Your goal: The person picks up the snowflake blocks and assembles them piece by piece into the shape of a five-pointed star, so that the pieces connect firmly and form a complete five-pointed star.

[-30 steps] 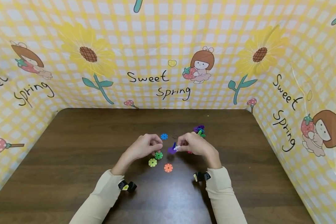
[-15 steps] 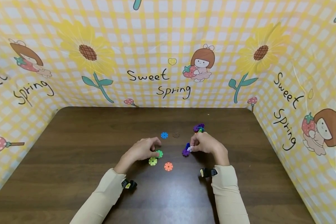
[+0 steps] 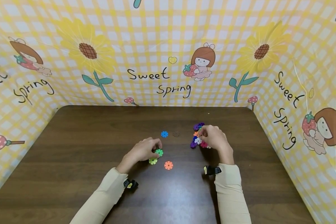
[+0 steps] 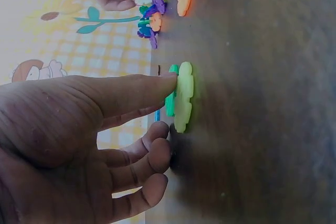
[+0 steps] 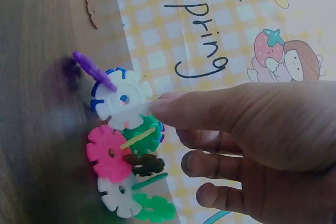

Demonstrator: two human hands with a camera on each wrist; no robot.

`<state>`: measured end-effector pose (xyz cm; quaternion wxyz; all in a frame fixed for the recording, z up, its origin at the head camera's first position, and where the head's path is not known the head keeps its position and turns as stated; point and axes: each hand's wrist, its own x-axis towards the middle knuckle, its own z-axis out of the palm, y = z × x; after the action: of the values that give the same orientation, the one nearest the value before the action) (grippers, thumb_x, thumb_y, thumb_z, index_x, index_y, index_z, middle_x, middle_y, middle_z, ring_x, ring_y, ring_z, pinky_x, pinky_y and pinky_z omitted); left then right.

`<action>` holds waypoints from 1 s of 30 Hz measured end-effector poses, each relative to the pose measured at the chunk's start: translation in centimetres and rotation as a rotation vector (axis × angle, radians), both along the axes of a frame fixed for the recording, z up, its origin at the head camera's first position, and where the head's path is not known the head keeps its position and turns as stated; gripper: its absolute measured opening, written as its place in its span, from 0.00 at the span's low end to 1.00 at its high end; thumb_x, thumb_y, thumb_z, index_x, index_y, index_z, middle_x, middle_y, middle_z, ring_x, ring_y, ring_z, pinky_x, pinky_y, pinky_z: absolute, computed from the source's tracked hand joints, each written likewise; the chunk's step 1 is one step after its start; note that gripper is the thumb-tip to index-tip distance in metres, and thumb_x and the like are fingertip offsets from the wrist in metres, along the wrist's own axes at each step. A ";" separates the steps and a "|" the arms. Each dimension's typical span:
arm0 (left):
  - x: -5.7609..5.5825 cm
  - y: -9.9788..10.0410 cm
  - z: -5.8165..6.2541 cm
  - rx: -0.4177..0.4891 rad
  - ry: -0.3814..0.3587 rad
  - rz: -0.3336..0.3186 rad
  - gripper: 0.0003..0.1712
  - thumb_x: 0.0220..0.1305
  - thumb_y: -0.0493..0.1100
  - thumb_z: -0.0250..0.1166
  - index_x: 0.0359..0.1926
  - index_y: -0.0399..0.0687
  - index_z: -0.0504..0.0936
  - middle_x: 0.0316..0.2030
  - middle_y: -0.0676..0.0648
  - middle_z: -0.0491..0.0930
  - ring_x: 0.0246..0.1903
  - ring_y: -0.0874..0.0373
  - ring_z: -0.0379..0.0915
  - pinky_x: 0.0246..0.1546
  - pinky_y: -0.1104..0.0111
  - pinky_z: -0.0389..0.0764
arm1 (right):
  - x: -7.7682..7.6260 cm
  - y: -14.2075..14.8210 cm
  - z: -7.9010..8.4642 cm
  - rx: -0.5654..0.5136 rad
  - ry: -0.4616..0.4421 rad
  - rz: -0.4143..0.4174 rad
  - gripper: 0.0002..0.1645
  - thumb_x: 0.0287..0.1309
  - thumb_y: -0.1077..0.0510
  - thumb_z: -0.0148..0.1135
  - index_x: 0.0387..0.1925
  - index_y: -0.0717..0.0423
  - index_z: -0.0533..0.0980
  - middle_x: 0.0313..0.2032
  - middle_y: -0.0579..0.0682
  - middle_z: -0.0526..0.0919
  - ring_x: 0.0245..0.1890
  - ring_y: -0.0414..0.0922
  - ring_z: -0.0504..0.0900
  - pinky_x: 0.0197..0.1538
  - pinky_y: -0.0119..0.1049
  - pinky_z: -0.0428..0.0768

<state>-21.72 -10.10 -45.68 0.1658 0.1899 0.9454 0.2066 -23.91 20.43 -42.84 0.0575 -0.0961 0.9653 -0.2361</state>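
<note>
My right hand (image 3: 214,137) has thumb and fingers at the edge of a white notched disc (image 5: 118,98); the thumb tip overlaps it and looks blurred. A purple notched disc (image 5: 94,71) sticks up against the white one, with a blue disc (image 5: 97,103) behind. Beneath my right hand's fingers lie pink (image 5: 109,153) and other coloured discs. My left hand (image 3: 143,149) is low over the table, its thumb touching a green disc (image 3: 159,152). A yellow-green disc (image 3: 153,161) lies beside the green one. The left index finger is hidden behind the thumb in the left wrist view.
An orange disc (image 3: 168,165) lies nearer me on the brown table (image 3: 168,196). Farther back are a blue disc (image 3: 164,134) and a dark brown one (image 3: 176,133). Checked yellow-and-white cloth (image 3: 145,56) surrounds the table's back and sides.
My right hand has moved right and away from me with the purple, blue and white discs, up to the pile. My left hand has lowered to the green disc.
</note>
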 end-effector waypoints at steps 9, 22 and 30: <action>-0.2 -0.3 0.4 0.005 0.002 -0.037 0.16 0.59 0.42 0.75 0.41 0.51 0.74 0.36 0.50 0.73 0.35 0.55 0.69 0.35 0.62 0.71 | 0.0 -1.8 0.5 -0.075 0.031 0.081 0.03 0.64 0.58 0.67 0.37 0.52 0.80 0.25 0.44 0.78 0.22 0.41 0.75 0.28 0.39 0.72; 0.0 -0.8 1.8 0.087 -0.012 -0.003 0.08 0.63 0.43 0.72 0.40 0.53 0.80 0.27 0.52 0.76 0.27 0.58 0.70 0.30 0.65 0.71 | 0.9 -5.3 -0.1 -0.079 -0.170 0.423 0.12 0.60 0.61 0.71 0.46 0.55 0.81 0.28 0.44 0.80 0.27 0.40 0.76 0.32 0.34 0.76; 0.4 -0.6 3.0 0.195 0.001 0.070 0.03 0.65 0.42 0.70 0.36 0.49 0.83 0.29 0.50 0.82 0.25 0.57 0.77 0.27 0.66 0.77 | 1.7 -8.0 -0.8 0.033 -0.344 0.521 0.18 0.54 0.56 0.76 0.46 0.46 0.80 0.33 0.46 0.79 0.33 0.42 0.77 0.38 0.38 0.77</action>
<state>-21.31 -10.73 -42.70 0.1387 0.1720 0.9270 0.3030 -22.16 12.45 -43.65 0.2803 -0.2980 0.8879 -0.2106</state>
